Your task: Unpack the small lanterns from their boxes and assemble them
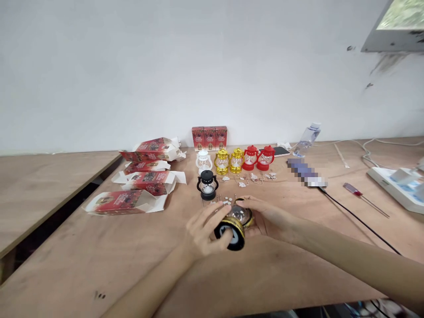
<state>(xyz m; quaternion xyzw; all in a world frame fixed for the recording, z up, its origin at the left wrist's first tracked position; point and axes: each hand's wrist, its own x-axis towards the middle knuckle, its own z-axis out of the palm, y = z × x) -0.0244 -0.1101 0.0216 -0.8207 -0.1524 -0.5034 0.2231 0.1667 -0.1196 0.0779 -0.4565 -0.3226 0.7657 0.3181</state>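
Note:
Both hands are closed around a small black-and-gold lantern (236, 224), tipped so its round underside faces me. My left hand (205, 229) grips the base, its thumb pressed on the pale disc in the bottom. Around the lantern's upper end wraps my right hand (266, 216); part of that end is hidden. Just beyond stands a black lantern (207, 185). Behind it are a white lantern (203, 162), two gold lanterns (222, 162) and two red lanterns (251, 158). Small white pieces and bent wires (243, 182) lie before them.
Opened red boxes (145, 181) lie at the left, near a gap between tables. Three upright red boxes (210, 138) stand by the wall. On the right are a phone (278, 151), a tilted water bottle (308, 139), a screwdriver (353, 190), a black cable (361, 223) and a power strip (397, 187).

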